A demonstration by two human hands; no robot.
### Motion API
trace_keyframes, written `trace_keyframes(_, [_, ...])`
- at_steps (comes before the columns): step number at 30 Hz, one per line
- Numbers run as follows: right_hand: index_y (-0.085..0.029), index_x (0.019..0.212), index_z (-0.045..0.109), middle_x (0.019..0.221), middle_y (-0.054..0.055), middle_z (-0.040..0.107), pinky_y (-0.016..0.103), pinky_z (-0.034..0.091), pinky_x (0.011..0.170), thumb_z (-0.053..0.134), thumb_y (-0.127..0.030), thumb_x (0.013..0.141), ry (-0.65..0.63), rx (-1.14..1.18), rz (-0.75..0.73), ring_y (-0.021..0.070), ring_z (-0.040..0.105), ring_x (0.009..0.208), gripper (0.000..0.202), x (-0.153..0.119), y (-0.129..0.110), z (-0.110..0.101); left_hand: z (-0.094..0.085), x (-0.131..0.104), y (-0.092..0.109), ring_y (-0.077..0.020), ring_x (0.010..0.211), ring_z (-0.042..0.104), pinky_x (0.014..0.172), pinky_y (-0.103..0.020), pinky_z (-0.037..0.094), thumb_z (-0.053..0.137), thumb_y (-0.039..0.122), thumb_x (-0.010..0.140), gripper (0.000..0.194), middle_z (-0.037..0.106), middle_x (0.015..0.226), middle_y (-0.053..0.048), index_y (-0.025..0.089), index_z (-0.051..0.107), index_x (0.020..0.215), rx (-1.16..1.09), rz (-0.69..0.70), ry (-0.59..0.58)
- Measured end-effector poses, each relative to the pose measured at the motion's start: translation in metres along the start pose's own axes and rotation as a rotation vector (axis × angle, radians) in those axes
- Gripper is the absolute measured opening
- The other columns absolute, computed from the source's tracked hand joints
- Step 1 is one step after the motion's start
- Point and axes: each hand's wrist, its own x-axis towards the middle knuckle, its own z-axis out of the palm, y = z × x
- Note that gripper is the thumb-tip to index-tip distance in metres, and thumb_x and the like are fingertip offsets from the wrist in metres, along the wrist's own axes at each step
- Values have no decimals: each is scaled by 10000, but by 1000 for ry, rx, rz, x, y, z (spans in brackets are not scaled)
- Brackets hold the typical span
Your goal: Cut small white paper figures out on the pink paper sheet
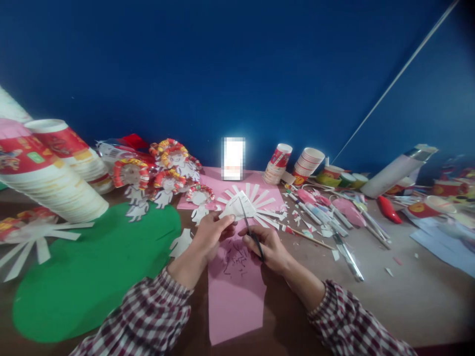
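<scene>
A small white paper piece with faint drawn lines is pinched in my left hand. My right hand grips dark-handled scissors, whose blades reach up to the right part of the paper. Just beyond the hands is a white cut-paper fan of strips, lying on a pink sheet. Below the hands, a pink paper strip with dark scribbles lies on the brown table.
Green paper and tall cup stacks occupy the left. Figures with red-yellow rings stand behind it. Markers, scraps, a silver-ended tube and more cups are at right.
</scene>
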Motion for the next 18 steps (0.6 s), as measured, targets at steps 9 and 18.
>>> trace_keyframes(9, [-149, 941, 660, 534, -75, 443, 181, 337, 372, 697, -575, 789, 14, 9, -15, 57, 410, 389, 454, -1, -1, 1, 3, -4, 0, -87, 540, 571, 531, -199, 480, 850, 253, 516, 332, 646, 632, -8, 129, 639, 740, -26, -26, -13])
trace_keyframes(18, [-152, 932, 661, 530, -73, 453, 180, 331, 363, 700, -556, 796, 18, 1, -35, 56, 412, 375, 429, 0, 1, 1, 2, -3, -2, -92, 549, 576, 540, -200, 475, 849, 293, 526, 331, 635, 622, -8, 134, 635, 722, -4, -28, -34])
